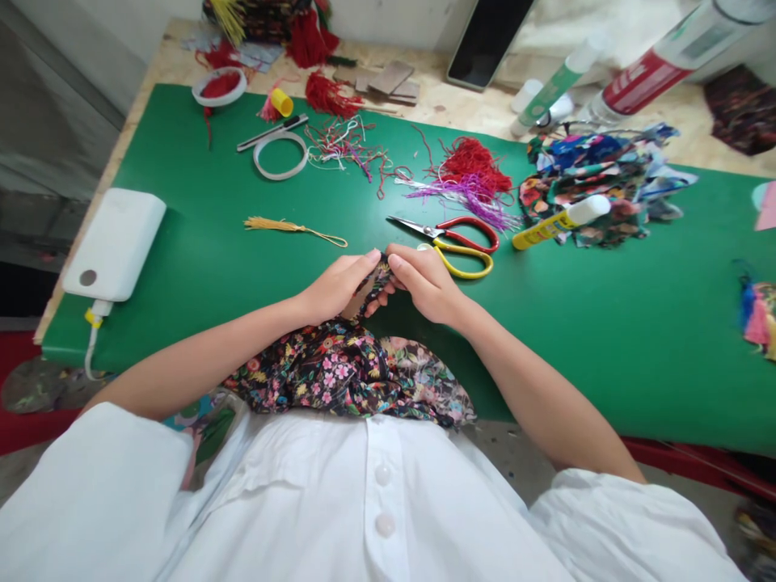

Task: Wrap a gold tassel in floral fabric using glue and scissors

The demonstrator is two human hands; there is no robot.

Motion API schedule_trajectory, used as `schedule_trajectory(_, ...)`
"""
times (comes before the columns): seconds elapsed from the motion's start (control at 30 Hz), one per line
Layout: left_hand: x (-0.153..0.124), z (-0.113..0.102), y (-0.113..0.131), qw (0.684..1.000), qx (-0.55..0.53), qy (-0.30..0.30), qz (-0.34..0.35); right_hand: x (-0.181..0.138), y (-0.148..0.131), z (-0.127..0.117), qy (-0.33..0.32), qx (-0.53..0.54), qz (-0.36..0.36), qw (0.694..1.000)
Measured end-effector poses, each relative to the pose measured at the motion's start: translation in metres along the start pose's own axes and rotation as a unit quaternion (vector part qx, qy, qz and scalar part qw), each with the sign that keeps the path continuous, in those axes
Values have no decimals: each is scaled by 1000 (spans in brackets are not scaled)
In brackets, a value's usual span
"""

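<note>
Both hands meet over the near part of the green mat, pinching a dark floral fabric [339,364]. My left hand [336,287] is closed on its upper end, thumb on top. Against it, my right hand [424,279] grips the same edge between thumb and fingers. A stiff brownish piece [359,297] shows between the hands, next to the cloth; what it is I cannot tell. The rest of the fabric bunches down against the white shirt. Just beyond my right hand lie scissors [449,234] with red and yellow handles. A yellow tassel [291,228] lies beyond my left hand.
On the green mat [575,339] lie a white power bank [115,242], a cutter knife [272,132], a tape roll [280,155], red and purple threads [473,174], floral cloth scraps [594,174] and a glue stick [561,222]. A phone [490,40] leans at the back.
</note>
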State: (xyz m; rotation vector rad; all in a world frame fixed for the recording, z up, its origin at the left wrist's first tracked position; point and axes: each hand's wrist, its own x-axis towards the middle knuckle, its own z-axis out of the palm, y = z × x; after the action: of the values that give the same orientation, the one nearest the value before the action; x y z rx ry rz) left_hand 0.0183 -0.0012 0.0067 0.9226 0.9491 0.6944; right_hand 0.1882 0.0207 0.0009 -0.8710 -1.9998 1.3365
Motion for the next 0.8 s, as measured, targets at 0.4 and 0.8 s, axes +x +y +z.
schedule_trajectory(0.4, -3, -4, 0, 997, 24, -40, 53, 1, 2, -1, 19, -137, -28, 990)
schedule_trajectory(0.8, -3, -5, -7, 996, -40, -78, 35, 3, 9, -12, -21, -4, -35, 999)
